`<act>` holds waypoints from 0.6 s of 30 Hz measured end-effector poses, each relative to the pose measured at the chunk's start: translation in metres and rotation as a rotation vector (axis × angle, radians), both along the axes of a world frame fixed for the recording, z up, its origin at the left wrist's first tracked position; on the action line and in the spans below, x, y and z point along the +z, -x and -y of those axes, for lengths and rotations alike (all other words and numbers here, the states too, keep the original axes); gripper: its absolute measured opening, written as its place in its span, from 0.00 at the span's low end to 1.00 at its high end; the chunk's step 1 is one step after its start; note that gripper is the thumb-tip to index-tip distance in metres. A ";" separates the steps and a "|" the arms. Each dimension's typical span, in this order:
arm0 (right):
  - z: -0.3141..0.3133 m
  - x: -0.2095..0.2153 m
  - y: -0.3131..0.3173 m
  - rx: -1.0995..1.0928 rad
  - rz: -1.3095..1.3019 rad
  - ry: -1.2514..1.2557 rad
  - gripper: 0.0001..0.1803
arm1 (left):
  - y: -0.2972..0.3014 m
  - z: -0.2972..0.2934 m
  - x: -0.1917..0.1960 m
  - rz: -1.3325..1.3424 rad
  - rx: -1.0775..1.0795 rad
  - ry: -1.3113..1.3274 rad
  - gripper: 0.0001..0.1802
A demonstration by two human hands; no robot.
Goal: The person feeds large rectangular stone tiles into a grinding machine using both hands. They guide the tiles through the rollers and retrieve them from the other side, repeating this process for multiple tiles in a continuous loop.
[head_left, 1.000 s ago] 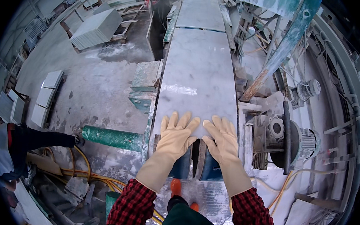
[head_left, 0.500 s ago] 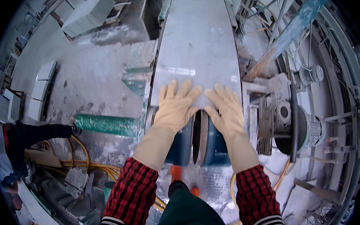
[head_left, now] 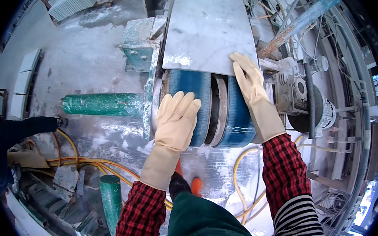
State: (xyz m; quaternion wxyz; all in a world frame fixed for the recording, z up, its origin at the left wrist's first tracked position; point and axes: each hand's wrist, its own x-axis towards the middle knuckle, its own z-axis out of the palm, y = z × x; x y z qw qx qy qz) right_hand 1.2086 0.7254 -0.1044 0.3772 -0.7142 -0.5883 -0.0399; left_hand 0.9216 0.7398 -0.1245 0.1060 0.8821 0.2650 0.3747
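Note:
A white marble slab (head_left: 211,35) with grey veins and a wet shine lies flat on the conveyor. In front of its near edge, two blue belts (head_left: 190,85) curve down over the end roller (head_left: 218,109), parted by a dark gap. Both my hands wear cream rubber gloves. My left hand (head_left: 176,119) is over the left belt, apart from the slab, fingers stretched out; whether it touches the belt I cannot tell. My right hand (head_left: 250,78) is at the slab's near right corner, fingers extended along its edge.
A green roller (head_left: 103,103) sticks out left of the frame. On the right are a motor (head_left: 322,113) and a slanted rusty blue pipe (head_left: 293,31). Yellow hoses (head_left: 101,164) cross the floor near my orange boots (head_left: 197,186). Another person's dark sleeve (head_left: 24,127) shows at left.
The slab has moved away from me, uncovering more of the blue belts. My left hand has come off the slab; my right hand has shifted forward to its corner.

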 end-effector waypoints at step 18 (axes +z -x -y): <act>-0.136 -0.008 0.065 0.183 0.377 -0.242 0.08 | -0.003 -0.010 -0.001 0.020 -0.051 0.008 0.21</act>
